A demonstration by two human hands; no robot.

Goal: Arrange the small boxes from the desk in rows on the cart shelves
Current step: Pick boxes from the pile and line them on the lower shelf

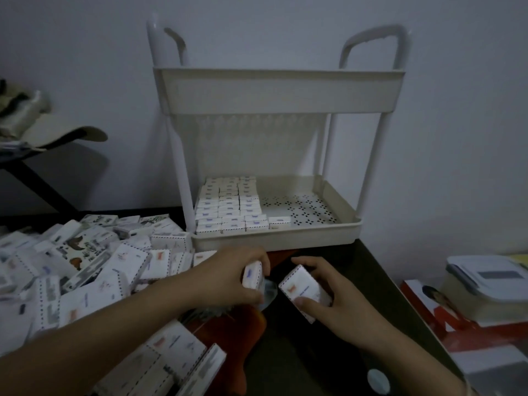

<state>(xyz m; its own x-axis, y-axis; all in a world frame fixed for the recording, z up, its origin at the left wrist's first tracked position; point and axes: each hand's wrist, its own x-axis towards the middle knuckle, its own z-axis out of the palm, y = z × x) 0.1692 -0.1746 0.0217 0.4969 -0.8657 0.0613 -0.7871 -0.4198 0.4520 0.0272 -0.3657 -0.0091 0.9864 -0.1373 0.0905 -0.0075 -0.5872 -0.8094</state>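
my left hand pinches a small box and my right hand grips a second box just off the lower shelf's front rim; clipping that rim could, i judge, jar one loose or skew the rows at its left end.

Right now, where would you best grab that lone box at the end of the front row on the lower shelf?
Probably its long front and back edges, pinched from above. The lone box lies flat with its left end beside the rows, and the lower shelf wall blocks a low approach from the front.
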